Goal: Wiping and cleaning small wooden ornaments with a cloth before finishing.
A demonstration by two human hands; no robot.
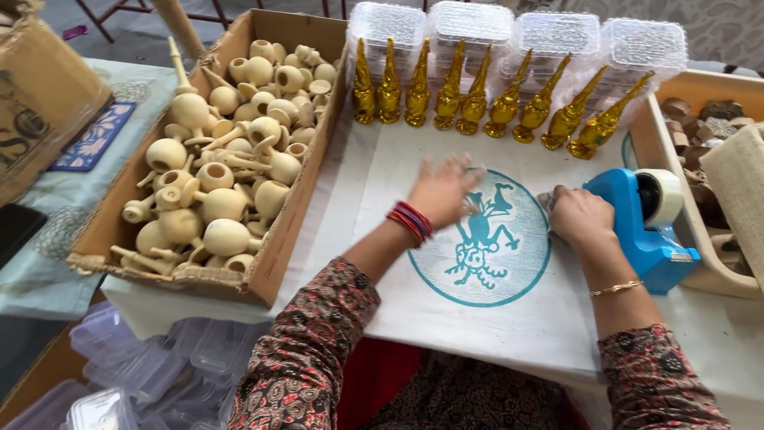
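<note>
left hand: (pixel 442 191) flat on the white cloth (pixel 509 318), palm down, fingers spread and blurred, holding nothing. Sits on the upper left edge of the teal round print (pixel 509 275).
right hand: (pixel 581 216) curled closed over a small pale grey thing (pixel 546 201) at the print's right edge; only a corner pokes out, can't tell what it is or which way its long axis runs.
tape dispenser: (pixel 645 227) blue, touching or just beside the right hand on its right, roll of pale tape at the top, cutter end toward the near right.
wrists: red bangles (pixel 411 220) on the left, thin gold bracelet (pixel 615 288) on the right.
gold figures: row (pixel 477 99) of nine along the far edge of the cloth, standing on fat bases. Long axes fan out: the left ones near upright, the right ones tilted with tips up and to the right.
clear plastic boxes: (pixel 517 32) lidded, stacked right behind the gold row.
cardboard box: (pixel 274 247) left of the cloth, full of bare wooden pieces (pixel 215 175), round bulbs with thin spindles lying every which way.
tray: (pixel 676 171) beige, at far right, holds brown wooden bits (pixel 704 115); folded beige cloth (pixel 740 187) draped over its edge.
below table: more clear containers (pixel 151 366) at lower left.
</note>
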